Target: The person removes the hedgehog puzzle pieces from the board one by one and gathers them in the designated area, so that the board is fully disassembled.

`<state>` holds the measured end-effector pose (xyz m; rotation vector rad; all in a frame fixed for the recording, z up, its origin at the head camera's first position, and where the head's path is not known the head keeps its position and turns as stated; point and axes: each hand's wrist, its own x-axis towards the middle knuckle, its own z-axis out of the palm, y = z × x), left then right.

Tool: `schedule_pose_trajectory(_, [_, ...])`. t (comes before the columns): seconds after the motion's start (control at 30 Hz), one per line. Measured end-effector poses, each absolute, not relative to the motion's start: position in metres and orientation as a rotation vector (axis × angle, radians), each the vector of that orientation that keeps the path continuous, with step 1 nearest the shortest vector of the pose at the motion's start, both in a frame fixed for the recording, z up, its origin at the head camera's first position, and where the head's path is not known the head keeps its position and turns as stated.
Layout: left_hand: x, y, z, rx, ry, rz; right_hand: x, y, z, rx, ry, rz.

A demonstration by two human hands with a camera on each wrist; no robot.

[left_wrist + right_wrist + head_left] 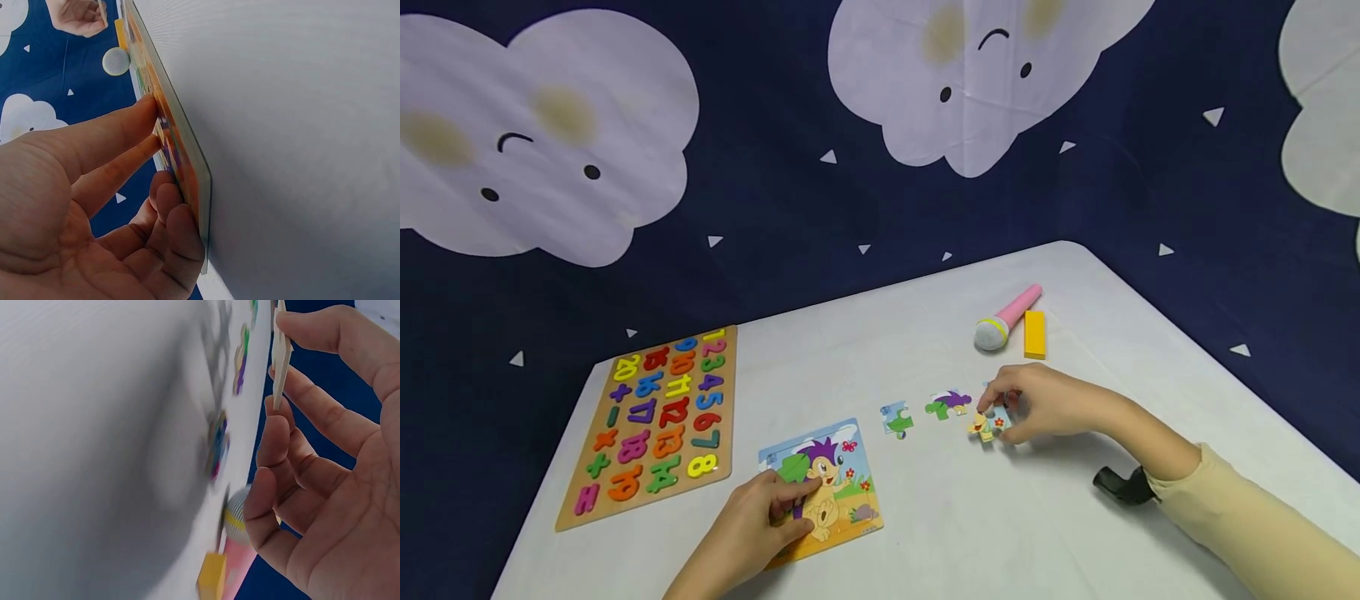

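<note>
My left hand [752, 525] rests on the hedgehog jigsaw puzzle [859, 454], which lies flat on the white table. Its thumb and extended index finger touch the picture, while in the left wrist view the other fingers bend against the puzzle [187, 162]. Off to the right, my right hand [1052, 402] pinches a puzzle piece [981, 427] between thumb and fingers. The right wrist view shows that piece [282, 369] edge-on, lifted off the table. Loose on the table lie a green piece [897, 419], a purple and green piece [948, 404] and a bluish piece [218, 447], partly hidden by my right hand in the head view.
A wooden number board [731, 400] with coloured numerals and signs lies at the left. Towards the back right are a pink toy microphone [1013, 315] and a yellow block [1034, 335]. A black curved object [1123, 486] lies beside my right sleeve.
</note>
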<state>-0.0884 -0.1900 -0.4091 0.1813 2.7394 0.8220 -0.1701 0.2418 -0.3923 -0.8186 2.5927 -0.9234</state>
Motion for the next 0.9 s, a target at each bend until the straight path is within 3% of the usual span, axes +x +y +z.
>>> schedule_pose_trajectory(0.9, [-0.087,-0.191,-0.409,0.23,2.755,0.807,-0.163,0.27,-0.41,-0.824,2.566,-0.913])
